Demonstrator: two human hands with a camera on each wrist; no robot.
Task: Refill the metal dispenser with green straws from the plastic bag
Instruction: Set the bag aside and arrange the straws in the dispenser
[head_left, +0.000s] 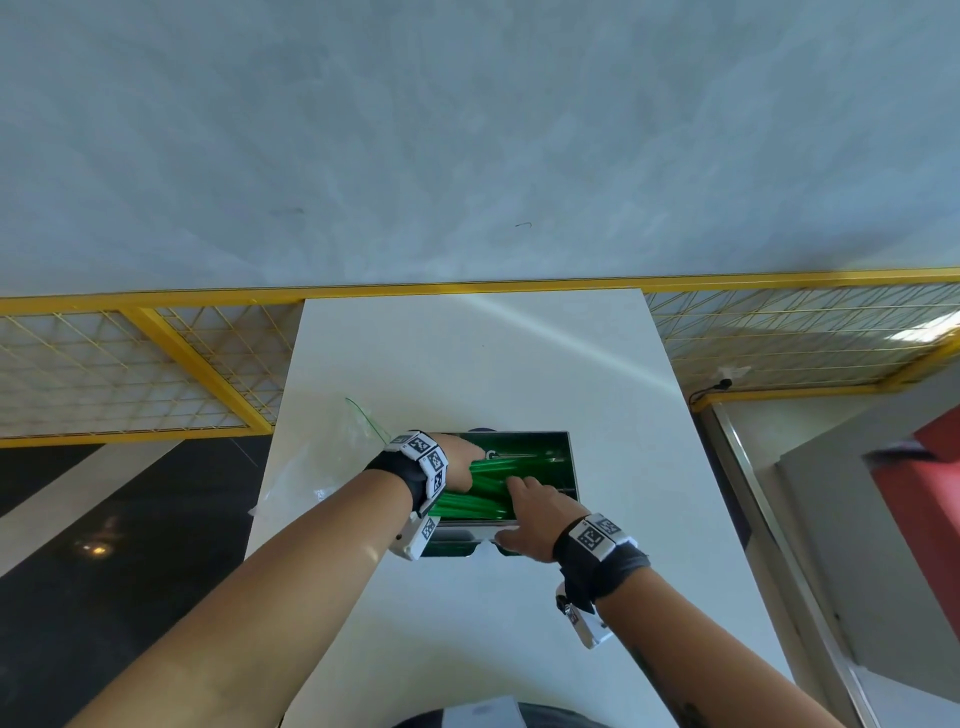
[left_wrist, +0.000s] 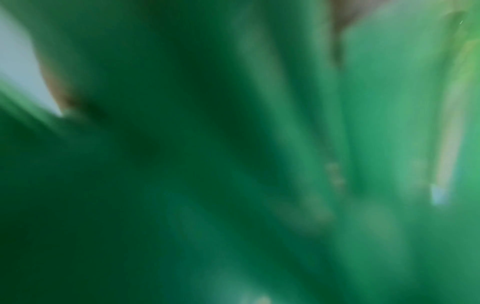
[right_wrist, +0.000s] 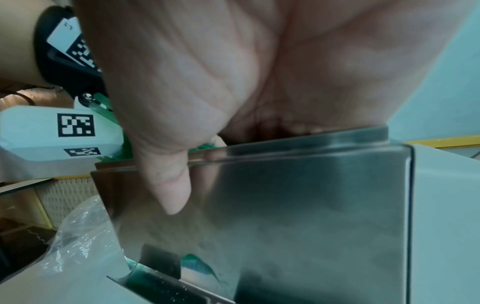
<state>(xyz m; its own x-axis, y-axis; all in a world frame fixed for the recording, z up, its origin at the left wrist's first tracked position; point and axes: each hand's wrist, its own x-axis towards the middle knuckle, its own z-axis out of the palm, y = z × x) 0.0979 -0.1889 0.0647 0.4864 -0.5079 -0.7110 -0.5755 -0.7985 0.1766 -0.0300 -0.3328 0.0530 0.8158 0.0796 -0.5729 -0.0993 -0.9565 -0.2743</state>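
Note:
The metal dispenser (head_left: 571, 470) stands open-topped in the middle of the white table, with a pile of green straws (head_left: 483, 504) inside. My left hand (head_left: 457, 462) reaches in from the left and lies on the straws; its fingers are hidden. The left wrist view is only a blur of green straws (left_wrist: 233, 144). My right hand (head_left: 530, 509) straddles the front wall: the thumb (right_wrist: 171, 185) is flat on the outside of the dispenser (right_wrist: 311, 205) and the fingers go over the rim onto the straws. The clear plastic bag (head_left: 322, 467) lies crumpled left of the dispenser.
The table (head_left: 467, 353) stretches away behind the dispenser. A yellow mesh fence (head_left: 156, 364) runs along its far end and both sides. The bag (right_wrist: 83, 232) presses against the dispenser's left side. A green straw end (right_wrist: 194, 265) shows in the slot at the dispenser's base.

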